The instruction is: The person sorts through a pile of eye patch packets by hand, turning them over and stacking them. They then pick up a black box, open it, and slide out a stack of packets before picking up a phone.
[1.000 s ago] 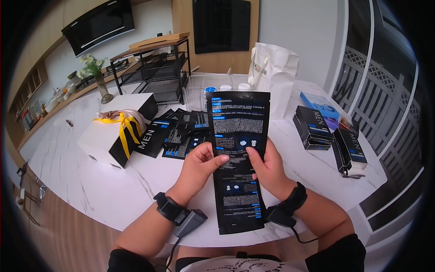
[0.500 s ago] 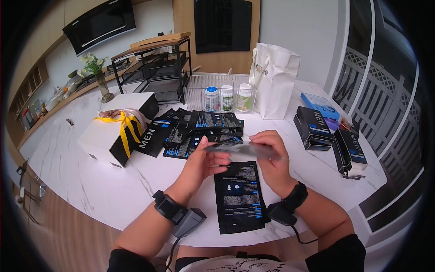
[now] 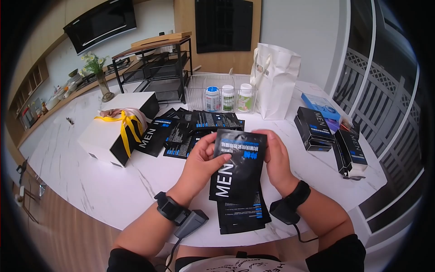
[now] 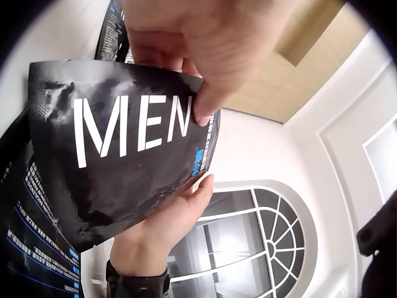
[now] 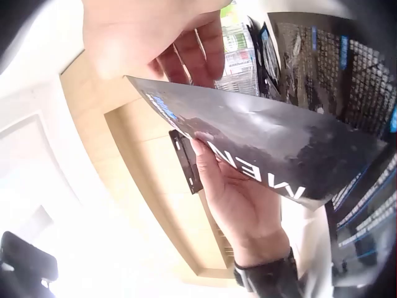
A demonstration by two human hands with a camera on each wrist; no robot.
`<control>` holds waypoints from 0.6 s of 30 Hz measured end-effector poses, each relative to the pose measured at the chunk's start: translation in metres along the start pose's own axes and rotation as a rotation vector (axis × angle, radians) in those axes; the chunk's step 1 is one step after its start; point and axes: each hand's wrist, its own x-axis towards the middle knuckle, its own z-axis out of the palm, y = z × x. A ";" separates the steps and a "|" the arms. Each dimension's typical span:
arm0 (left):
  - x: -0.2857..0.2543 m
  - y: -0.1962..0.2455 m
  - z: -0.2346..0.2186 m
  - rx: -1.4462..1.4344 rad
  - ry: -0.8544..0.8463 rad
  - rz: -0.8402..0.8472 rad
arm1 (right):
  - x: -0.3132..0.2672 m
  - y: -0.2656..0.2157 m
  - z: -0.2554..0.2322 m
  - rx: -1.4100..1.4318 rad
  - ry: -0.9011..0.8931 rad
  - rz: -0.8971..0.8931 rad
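In the head view my left hand (image 3: 199, 158) pinches a black foil packet (image 3: 242, 170) by its left edge, thumb over the front and fingers behind. Its front bears white "MEN" lettering and blue print. At the packet's right edge is my right hand (image 3: 278, 161); its fingers reach behind in loosely bent form, as the right wrist view shows, and its thumb is hidden. Under the held packet, a second black packet (image 3: 242, 217) lies print-side up near the table's front edge, partly covered.
More black packets (image 3: 181, 131) lie piled behind the left hand, beside a white box (image 3: 104, 145) with yellow ribbon. Farther back are a clear bin (image 3: 195, 93) with bottles and a white paper bag (image 3: 276, 81). Black boxes (image 3: 312, 129) stand at the right.
The held packet has turned from its text-covered back, through edge-on, to its "MEN" front, and sits lower. The bottles behind came into view. The packet on the table stays put.
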 end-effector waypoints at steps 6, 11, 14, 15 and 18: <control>-0.005 0.000 0.001 0.005 -0.052 -0.028 | -0.001 0.007 0.003 -0.090 -0.057 0.005; -0.002 -0.005 -0.006 0.059 0.080 -0.056 | -0.005 0.007 0.006 -0.166 -0.152 0.007; -0.004 -0.001 -0.003 0.086 0.071 -0.031 | -0.001 0.011 0.005 -0.069 -0.103 0.118; -0.005 0.002 -0.002 0.107 0.063 -0.017 | -0.001 0.010 0.004 -0.058 -0.088 0.118; -0.004 0.000 0.002 0.115 0.087 -0.056 | -0.005 0.006 0.005 -0.161 -0.089 0.018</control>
